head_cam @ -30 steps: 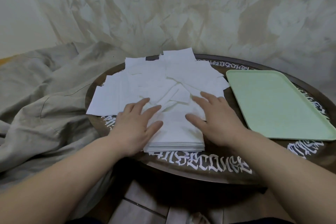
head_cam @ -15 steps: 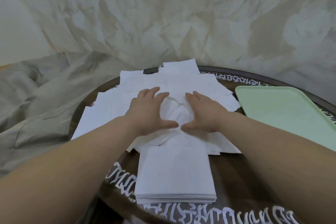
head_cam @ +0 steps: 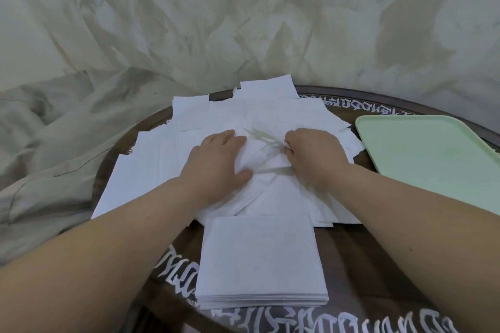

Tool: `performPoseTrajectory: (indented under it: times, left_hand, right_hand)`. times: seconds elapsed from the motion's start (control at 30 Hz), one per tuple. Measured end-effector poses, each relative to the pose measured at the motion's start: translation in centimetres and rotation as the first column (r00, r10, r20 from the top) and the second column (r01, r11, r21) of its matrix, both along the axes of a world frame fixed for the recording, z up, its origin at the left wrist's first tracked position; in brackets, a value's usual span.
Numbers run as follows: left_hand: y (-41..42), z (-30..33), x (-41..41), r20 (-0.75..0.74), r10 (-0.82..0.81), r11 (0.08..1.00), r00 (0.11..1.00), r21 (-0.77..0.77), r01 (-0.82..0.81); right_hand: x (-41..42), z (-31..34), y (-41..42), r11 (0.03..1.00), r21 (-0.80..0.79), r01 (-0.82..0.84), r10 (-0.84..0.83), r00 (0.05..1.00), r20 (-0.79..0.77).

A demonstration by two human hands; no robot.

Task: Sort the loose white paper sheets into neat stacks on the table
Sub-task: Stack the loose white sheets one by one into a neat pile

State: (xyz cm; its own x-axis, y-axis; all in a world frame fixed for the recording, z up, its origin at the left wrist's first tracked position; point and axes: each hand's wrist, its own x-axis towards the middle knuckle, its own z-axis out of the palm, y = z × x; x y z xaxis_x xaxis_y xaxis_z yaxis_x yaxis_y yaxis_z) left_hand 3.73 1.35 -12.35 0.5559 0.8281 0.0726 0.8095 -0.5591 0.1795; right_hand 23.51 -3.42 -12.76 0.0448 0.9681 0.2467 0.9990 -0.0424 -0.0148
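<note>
Gathering the loose sheets in the middle of the bench, you are now curling both hands into the pile where half a second ago they were lying flat on it. Your left hand is bunching paper under bent fingers, thumb pressing down; your right hand is gripping crumpled sheets. The neat stack is sitting untouched at the near edge, as before. The green tray is lying to the right.
</note>
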Motion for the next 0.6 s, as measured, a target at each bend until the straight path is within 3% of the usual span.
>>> performPoseTrajectory:
  times: [0.2,0.4,0.47,0.53,0.6]
  left_hand:
    - [-0.2,0.8,-0.3,0.115,-0.097,0.994,0.989,0.063,0.090]
    - [-0.8,1.5,-1.4,-0.045,-0.091,0.986,0.995,-0.141,0.084]
    - [-1.4,2.5,-1.1,0.079,-0.014,0.979,0.997,-0.200,0.029]
    - [-1.9,3.9,-0.3,0.303,0.093,0.969,0.948,-0.245,-0.017]
    - [-2.4,5.6,0.6,0.540,0.278,0.899,0.794,-0.438,-0.017]
  right_hand:
    - [1.3,1.2,-1.5,0.997,0.078,-0.026,0.028,0.999,-0.021]
    - [2.7,2.6,-3.1,0.905,0.419,-0.075,0.131,0.985,-0.108]
    - [3.0,3.7,-3.4,0.889,0.450,-0.079,0.144,0.983,-0.112]
    - [3.1,4.9,-3.7,0.866,0.488,-0.109,0.173,0.981,-0.088]
    - [2.7,5.8,-4.1,0.847,0.506,-0.164,0.218,0.975,-0.050]
